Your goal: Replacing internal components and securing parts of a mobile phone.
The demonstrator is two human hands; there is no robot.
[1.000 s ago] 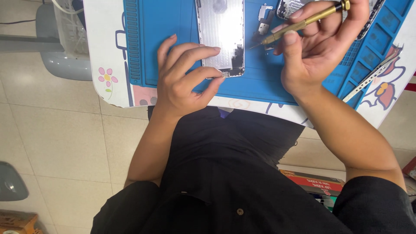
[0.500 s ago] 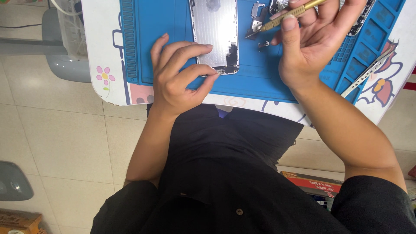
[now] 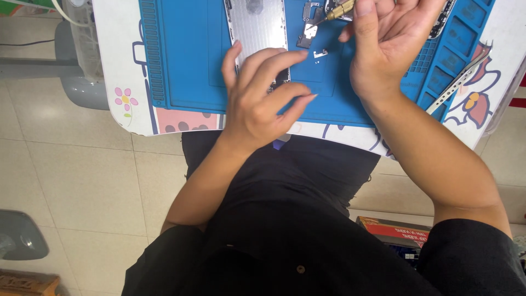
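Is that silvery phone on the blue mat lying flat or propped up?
Flat. The silver phone body lies flush on the blue mat, with the left hand fingers resting over its lower end.

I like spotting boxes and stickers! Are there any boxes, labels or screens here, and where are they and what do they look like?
Cardboard box: on the floor at lower right, beside the person's right arm; flat and rectangular, with a red top strip and a dark side with blue marks.
Phone panel: on the blue mat, under the left hand; a silvery grey rectangle; whether it is a screen cannot be told.
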